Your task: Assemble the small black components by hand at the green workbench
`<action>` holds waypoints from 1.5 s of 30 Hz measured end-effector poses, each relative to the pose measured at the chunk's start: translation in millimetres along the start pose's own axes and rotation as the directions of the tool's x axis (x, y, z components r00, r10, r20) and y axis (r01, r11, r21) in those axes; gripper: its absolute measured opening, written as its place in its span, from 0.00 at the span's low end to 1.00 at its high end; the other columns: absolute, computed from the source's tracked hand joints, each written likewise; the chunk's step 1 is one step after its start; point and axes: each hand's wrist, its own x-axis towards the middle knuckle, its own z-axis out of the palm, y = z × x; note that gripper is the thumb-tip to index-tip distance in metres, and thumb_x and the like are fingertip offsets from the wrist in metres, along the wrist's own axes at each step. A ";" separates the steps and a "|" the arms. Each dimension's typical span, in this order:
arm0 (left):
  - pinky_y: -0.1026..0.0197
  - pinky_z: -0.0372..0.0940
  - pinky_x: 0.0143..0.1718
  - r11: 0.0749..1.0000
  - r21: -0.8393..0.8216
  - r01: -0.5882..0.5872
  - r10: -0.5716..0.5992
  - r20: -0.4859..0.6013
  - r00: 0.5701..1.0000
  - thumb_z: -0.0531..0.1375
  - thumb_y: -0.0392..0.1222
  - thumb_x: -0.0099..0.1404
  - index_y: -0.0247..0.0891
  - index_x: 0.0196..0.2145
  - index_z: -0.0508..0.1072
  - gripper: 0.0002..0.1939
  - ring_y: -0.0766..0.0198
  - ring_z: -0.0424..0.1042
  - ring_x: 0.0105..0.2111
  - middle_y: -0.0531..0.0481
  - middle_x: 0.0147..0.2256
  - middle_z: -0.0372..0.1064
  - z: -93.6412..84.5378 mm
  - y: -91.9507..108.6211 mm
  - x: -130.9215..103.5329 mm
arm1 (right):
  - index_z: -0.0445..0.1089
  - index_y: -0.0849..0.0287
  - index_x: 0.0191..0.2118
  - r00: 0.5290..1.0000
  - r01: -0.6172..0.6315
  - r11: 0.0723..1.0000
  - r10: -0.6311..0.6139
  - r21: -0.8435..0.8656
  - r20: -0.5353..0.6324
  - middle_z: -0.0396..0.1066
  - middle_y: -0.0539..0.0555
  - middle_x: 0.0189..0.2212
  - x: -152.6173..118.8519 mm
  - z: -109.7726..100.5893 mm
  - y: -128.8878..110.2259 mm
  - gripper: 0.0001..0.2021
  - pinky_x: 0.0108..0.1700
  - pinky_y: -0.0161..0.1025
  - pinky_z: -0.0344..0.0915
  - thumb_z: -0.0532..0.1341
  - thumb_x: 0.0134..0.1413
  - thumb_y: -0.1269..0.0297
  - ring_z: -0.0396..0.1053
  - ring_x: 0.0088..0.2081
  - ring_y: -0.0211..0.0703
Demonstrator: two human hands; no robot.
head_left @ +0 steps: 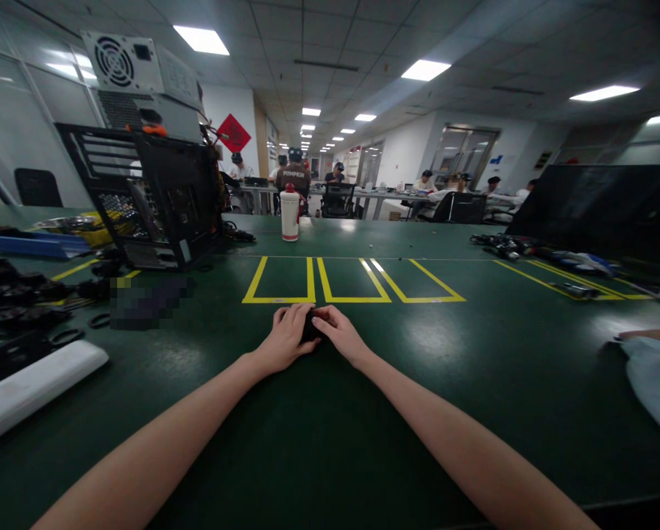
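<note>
Green tabletop (291, 471): spans the view, with black cables (9, 283) heaped at its left side. Dark panel (600, 202): stands tilted at far right. Black computer case (178, 199): upright at left, open-framed, with a metal power supply (123, 62) in the stack on top. 3 yellow tape outlines (310, 278): side by side, just beyond the hands. White bar (40, 386): near left edge. At the right edge, a co-worker's pale sleeve (655, 383), well apart from the hands. White cup (290, 215) with red top: upright beyond the outlines.

Left hand (282, 342): grip narrow, fingers curved over the small black object (310, 330), thumb on the near side. Right hand (341, 333): grip also narrow, fingertips at the object's right side. Object: between the 2 hands, near the middle outline's near edge; mostly covered, so type and any parts cannot be told. Whether it touches the tabletop: cannot tell.

Risks (judged): uneven pressure from the 2 hands could twist the object out of the fingers; if it has a small loose part, that could drop unseen behind them. Dark object on dark green: a slip would be easy to miss.
</note>
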 end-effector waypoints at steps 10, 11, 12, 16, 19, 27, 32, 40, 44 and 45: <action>0.48 0.46 0.52 1.000 -0.011 -0.006 0.006 -0.012 1.000 0.54 0.44 0.58 0.38 0.52 0.47 0.28 0.55 0.52 0.51 0.42 0.50 0.52 1.7 -0.4 0.5 | 0.62 0.57 0.31 0.998 0.053 0.998 -0.053 0.021 -0.032 0.61 0.47 0.28 -1.9 0.6 -7.5 0.06 0.38 0.37 0.58 0.55 0.48 0.61 0.61 0.32 0.36; 0.48 0.46 0.52 1.000 -0.010 -0.008 0.007 -0.016 1.000 0.54 0.44 0.58 0.39 0.52 0.47 0.28 0.55 0.52 0.51 0.43 0.50 0.52 2.6 -1.1 0.5 | 0.62 0.57 0.31 0.998 0.053 0.998 -0.052 0.017 -0.036 0.61 0.47 0.28 -1.9 0.7 -8.0 0.06 0.38 0.36 0.58 0.55 0.48 0.61 0.61 0.32 0.36; 0.48 0.46 0.52 1.000 -0.010 -0.010 0.010 -0.017 1.000 0.54 0.44 0.58 0.39 0.52 0.47 0.28 0.55 0.52 0.51 0.43 0.50 0.52 3.5 -1.7 0.5 | 0.62 0.57 0.31 0.998 0.048 0.999 -0.047 0.014 -0.039 0.61 0.47 0.28 -1.8 0.8 -8.3 0.06 0.38 0.37 0.58 0.55 0.48 0.60 0.61 0.33 0.36; 0.48 0.46 0.51 1.000 0.009 -0.010 0.010 -0.030 1.000 0.55 0.43 0.57 0.38 0.52 0.47 0.28 0.54 0.52 0.51 0.42 0.50 0.52 6.6 -3.4 1.1 | 0.63 0.58 0.34 0.999 -0.003 1.000 0.004 0.018 -0.045 0.63 0.49 0.31 -0.2 0.8 -6.4 0.07 0.40 0.38 0.58 0.55 0.47 0.62 0.62 0.35 0.37; 0.48 0.46 0.51 1.000 0.016 -0.010 0.011 -0.035 0.999 0.55 0.43 0.57 0.38 0.51 0.47 0.28 0.54 0.53 0.51 0.41 0.50 0.52 7.6 -3.8 1.2 | 0.63 0.58 0.32 1.000 -0.004 0.999 0.005 0.044 -0.028 0.63 0.49 0.30 1.0 0.4 -3.6 0.06 0.40 0.38 0.58 0.56 0.46 0.64 0.62 0.34 0.37; 0.47 0.46 0.51 1.000 -0.010 -0.017 0.017 -0.027 0.999 0.54 0.44 0.58 0.39 0.52 0.47 0.27 0.54 0.53 0.51 0.42 0.50 0.52 5.6 -3.8 0.5 | 0.62 0.57 0.32 0.999 0.039 0.996 -0.039 0.085 -0.002 0.62 0.47 0.29 -1.8 -0.7 -5.8 0.06 0.40 0.37 0.59 0.57 0.45 0.63 0.62 0.34 0.37; 0.47 0.45 0.52 1.000 -0.011 -0.003 0.003 -0.008 1.000 0.54 0.44 0.58 0.39 0.52 0.46 0.27 0.54 0.52 0.51 0.42 0.50 0.52 2.6 -1.4 0.7 | 0.62 0.57 0.34 1.000 0.008 0.998 -0.008 0.070 -0.002 0.63 0.48 0.32 -1.3 -0.9 -4.2 0.09 0.41 0.38 0.60 0.58 0.45 0.61 0.62 0.36 0.37; 0.47 0.45 0.52 1.000 -0.005 -0.001 0.001 -0.013 1.000 0.54 0.43 0.58 0.39 0.52 0.47 0.27 0.55 0.53 0.51 0.43 0.50 0.52 3.1 -1.4 0.0 | 0.62 0.57 0.34 0.999 -0.005 0.994 0.002 0.106 0.032 0.63 0.49 0.32 -1.4 -1.4 -4.6 0.09 0.41 0.39 0.61 0.59 0.44 0.64 0.63 0.37 0.38; 0.47 0.45 0.52 1.000 -0.011 -0.003 0.003 -0.009 1.000 0.54 0.43 0.58 0.39 0.52 0.46 0.28 0.55 0.53 0.51 0.43 0.50 0.52 3.6 -1.2 0.6 | 0.62 0.56 0.32 0.999 0.038 0.997 -0.039 0.072 0.011 0.62 0.47 0.30 -1.4 -1.4 -5.8 0.06 0.41 0.37 0.60 0.57 0.46 0.62 0.62 0.35 0.36; 0.47 0.46 0.52 1.000 -0.010 -0.002 0.002 -0.013 1.000 0.54 0.43 0.58 0.39 0.52 0.47 0.27 0.55 0.53 0.51 0.42 0.50 0.52 3.8 -1.2 0.9 | 0.62 0.56 0.32 0.999 0.041 0.997 -0.041 0.068 0.004 0.62 0.47 0.29 -1.1 -1.4 -5.4 0.06 0.41 0.38 0.60 0.57 0.46 0.62 0.62 0.35 0.36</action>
